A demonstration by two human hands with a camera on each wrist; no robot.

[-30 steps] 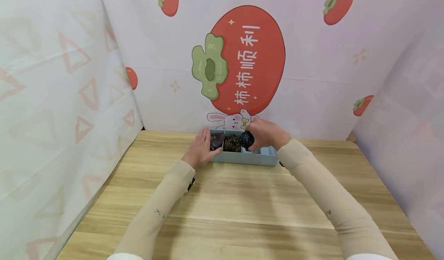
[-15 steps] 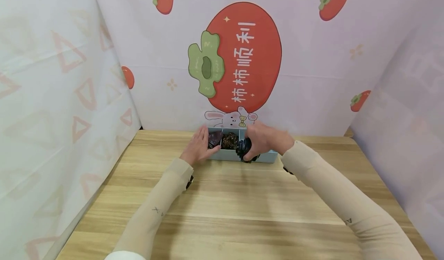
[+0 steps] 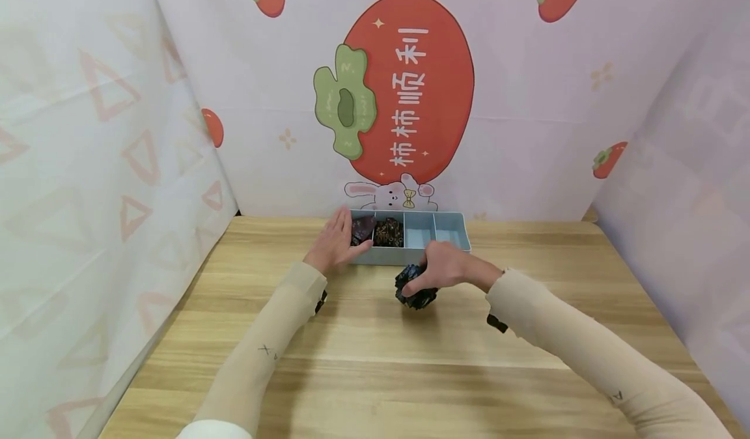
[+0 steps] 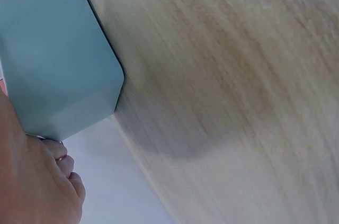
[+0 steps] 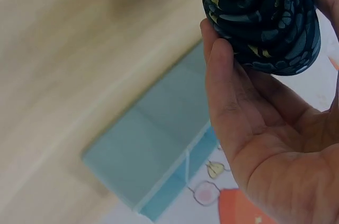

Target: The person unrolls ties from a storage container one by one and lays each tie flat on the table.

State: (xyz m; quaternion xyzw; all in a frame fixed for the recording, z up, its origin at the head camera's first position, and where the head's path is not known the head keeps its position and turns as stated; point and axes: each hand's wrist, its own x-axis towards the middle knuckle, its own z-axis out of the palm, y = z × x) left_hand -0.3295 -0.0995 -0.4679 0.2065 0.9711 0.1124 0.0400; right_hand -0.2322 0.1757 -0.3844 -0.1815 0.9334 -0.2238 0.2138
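Note:
A light blue box (image 3: 387, 255) with several compartments stands by the back wall. My left hand (image 3: 333, 240) lies along its left end, fingers straight and thumb spread toward the front rim. In the left wrist view the hand (image 4: 37, 187) touches the box's end wall (image 4: 53, 54). My right hand (image 3: 448, 266) holds a rolled-up dark blue patterned cloth (image 3: 415, 289) above the table in front of the box. The right wrist view shows this cloth (image 5: 265, 23) coiled between thumb and fingers, with small yellow marks.
A purplish cloth (image 3: 362, 228) and a black-and-brown patterned cloth (image 3: 389, 232) fill the two left compartments. The two right compartments show their bare floor (image 3: 418, 237). A printed fabric backdrop (image 3: 527, 165) rises behind the wooden table (image 3: 375, 387).
My right hand has lifted the dark blue cloth out of the third compartment and carried it over the front wall toward me. The left hand stays at the box's left end.

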